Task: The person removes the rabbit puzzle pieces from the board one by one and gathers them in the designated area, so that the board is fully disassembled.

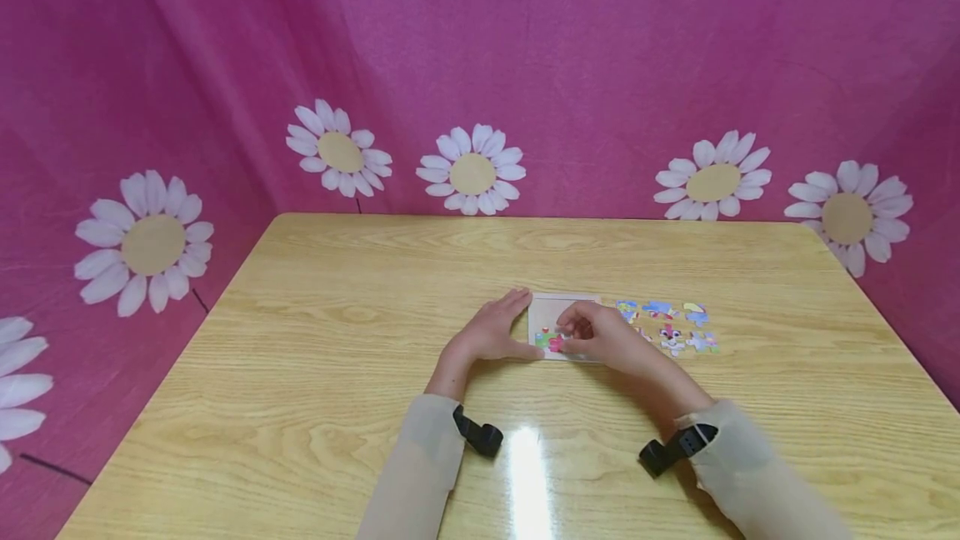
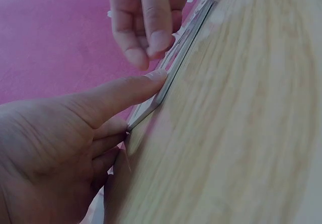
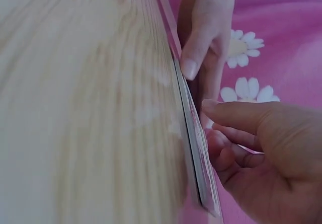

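Observation:
A light wooden puzzle tray lies on the table. Green and red puzzle pieces sit in its near left part. My left hand rests along the tray's left side, fingers at the far corner and an extended thumb on the near edge. Over the near half of the tray is my right hand, its fingers loosely bent. Its thumb stands apart from the fingers in the right wrist view, and no piece shows between them. Part of the tray is hidden under this hand.
Right of the tray lie several loose puzzle pieces, some partly behind the right hand. The wooden table meets a pink curtain with white flowers at the back. Black camera straps sit on both wrists.

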